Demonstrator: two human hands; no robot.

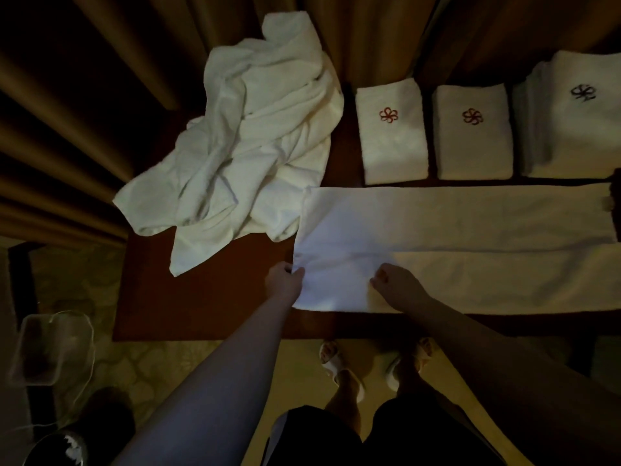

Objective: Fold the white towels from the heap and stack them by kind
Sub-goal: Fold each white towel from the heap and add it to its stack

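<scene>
Long white towel (453, 230) spread on the dark surface (208, 297), left hand (285, 280) pinching its near-left edge, right hand (396, 284) curled gripping the cloth, rumpled heap (248, 146) beside, folded stacks (391, 132) behind.

- The long towel (453, 227) runs off the right edge, far from the fingers (297, 271) pinching its left end.
- Right hand (396, 284): fingertips curl under, so its hold on the cloth cannot be told.
- The dark-logo stack (571, 129), beyond the fingers, is cut at the right edge.
- The clear container (50, 348), left of the fingers, is too dim to tell what it holds.
</scene>
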